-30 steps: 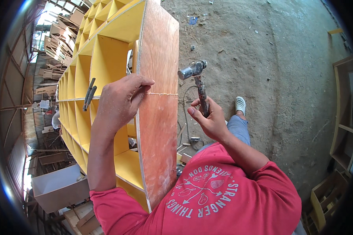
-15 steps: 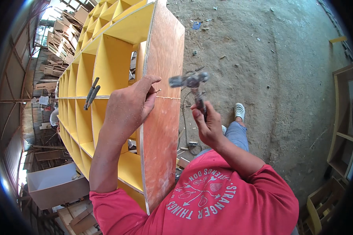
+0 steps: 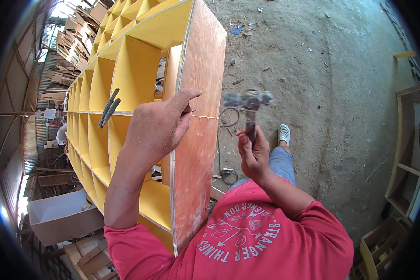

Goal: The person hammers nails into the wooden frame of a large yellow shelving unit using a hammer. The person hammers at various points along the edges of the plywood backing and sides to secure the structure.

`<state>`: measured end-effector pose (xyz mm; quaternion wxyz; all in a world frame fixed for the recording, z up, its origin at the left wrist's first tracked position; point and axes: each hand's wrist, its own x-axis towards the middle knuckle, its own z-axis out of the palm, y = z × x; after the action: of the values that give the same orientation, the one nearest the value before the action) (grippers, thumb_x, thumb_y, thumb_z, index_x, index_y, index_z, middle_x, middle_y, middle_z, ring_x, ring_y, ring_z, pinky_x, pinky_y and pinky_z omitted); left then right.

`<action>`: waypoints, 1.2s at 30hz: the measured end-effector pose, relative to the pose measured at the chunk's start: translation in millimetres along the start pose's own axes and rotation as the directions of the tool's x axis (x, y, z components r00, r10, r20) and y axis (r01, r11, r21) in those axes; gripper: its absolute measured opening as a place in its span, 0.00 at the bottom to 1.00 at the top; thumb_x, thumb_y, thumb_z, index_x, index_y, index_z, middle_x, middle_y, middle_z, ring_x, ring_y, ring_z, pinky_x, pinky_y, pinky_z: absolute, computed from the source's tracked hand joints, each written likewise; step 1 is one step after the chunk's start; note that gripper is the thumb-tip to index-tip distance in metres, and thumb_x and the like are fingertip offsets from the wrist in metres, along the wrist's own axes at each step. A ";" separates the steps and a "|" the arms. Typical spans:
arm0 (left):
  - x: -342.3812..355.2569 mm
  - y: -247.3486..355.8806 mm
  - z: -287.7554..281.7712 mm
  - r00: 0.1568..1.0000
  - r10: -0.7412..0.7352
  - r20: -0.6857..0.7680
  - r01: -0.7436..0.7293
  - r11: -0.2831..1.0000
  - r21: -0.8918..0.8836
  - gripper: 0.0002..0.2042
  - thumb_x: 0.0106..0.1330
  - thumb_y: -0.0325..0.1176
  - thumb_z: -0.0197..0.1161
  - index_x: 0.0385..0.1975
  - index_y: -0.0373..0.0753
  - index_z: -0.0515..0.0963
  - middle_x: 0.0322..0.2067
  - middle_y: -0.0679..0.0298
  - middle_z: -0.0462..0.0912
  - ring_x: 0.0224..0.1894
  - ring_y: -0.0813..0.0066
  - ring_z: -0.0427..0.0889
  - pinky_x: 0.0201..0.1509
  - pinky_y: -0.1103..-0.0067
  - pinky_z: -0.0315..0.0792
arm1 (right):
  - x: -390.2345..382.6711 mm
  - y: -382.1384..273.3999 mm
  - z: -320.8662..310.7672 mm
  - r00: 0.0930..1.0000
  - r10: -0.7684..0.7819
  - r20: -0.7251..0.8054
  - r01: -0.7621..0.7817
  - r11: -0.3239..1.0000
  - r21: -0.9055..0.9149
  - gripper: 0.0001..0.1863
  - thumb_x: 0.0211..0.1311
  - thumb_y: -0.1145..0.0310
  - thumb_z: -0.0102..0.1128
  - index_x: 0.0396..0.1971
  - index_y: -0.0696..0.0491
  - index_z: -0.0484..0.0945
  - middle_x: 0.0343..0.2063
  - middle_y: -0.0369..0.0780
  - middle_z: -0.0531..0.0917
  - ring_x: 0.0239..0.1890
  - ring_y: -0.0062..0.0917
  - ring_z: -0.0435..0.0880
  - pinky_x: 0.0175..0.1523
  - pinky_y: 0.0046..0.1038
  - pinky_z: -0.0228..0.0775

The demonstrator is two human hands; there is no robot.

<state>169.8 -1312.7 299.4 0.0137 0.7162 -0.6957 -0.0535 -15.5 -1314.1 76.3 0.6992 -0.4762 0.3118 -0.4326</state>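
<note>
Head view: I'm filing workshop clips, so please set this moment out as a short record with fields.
Left grip: holds a thin nail by the end panel, near a pale seam; contact with the wood unclear
Right grip: holds a hammer by its handle, its head blurred and apart from the nail
Main piece: shelf unit with yellow compartments and a reddish-brown end panel
Other tool: dark, two-handled tool by the compartments, kind unclear
Ground: grey, with a blue scrap

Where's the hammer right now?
In the head view, the hammer is right of centre, held in the right hand, just right of the wooden panel.
</note>
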 end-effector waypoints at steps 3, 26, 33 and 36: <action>1.5 -4.5 0.6 1.000 0.026 0.011 -0.025 0.999 -0.038 0.23 0.62 0.25 0.69 0.58 0.46 0.77 0.31 0.59 0.88 0.34 0.57 0.89 0.38 0.68 0.81 | 3.0 -3.8 6.5 0.994 -0.101 0.030 0.104 0.990 -0.098 0.06 0.75 0.69 0.59 0.42 0.55 0.76 0.20 0.36 0.76 0.23 0.16 0.74 0.31 0.26 0.68; 30.1 -44.4 34.5 0.939 -0.219 -0.264 0.093 0.904 -0.418 0.11 0.68 0.35 0.68 0.31 0.34 0.78 0.20 0.71 0.71 0.23 0.86 0.65 0.27 0.82 0.61 | -3.2 29.4 26.3 0.978 -0.203 0.045 0.207 0.970 -0.126 0.06 0.76 0.71 0.60 0.45 0.55 0.76 0.22 0.31 0.77 0.24 0.13 0.73 0.30 0.21 0.66; 34.8 -43.4 35.7 0.922 -0.264 -0.283 0.124 0.895 -0.429 0.14 0.65 0.37 0.68 0.23 0.34 0.75 0.14 0.65 0.68 0.18 0.80 0.67 0.24 0.77 0.64 | -1.9 33.2 33.2 0.974 -0.182 0.134 0.211 0.942 -0.260 0.07 0.76 0.68 0.60 0.43 0.56 0.73 0.22 0.34 0.79 0.24 0.14 0.75 0.28 0.27 0.66; 35.0 -44.0 37.4 0.920 -0.269 -0.284 0.127 0.892 -0.433 0.15 0.65 0.37 0.68 0.22 0.34 0.74 0.14 0.66 0.68 0.18 0.80 0.66 0.24 0.77 0.64 | -2.6 36.1 28.1 0.989 -0.136 0.055 0.143 0.977 -0.159 0.08 0.73 0.71 0.62 0.44 0.56 0.73 0.22 0.38 0.79 0.24 0.22 0.79 0.29 0.29 0.68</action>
<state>211.0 -1344.2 256.1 0.2753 0.7641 -0.5787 -0.0747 18.3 -1294.4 52.5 0.6326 -0.5617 0.2963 -0.4433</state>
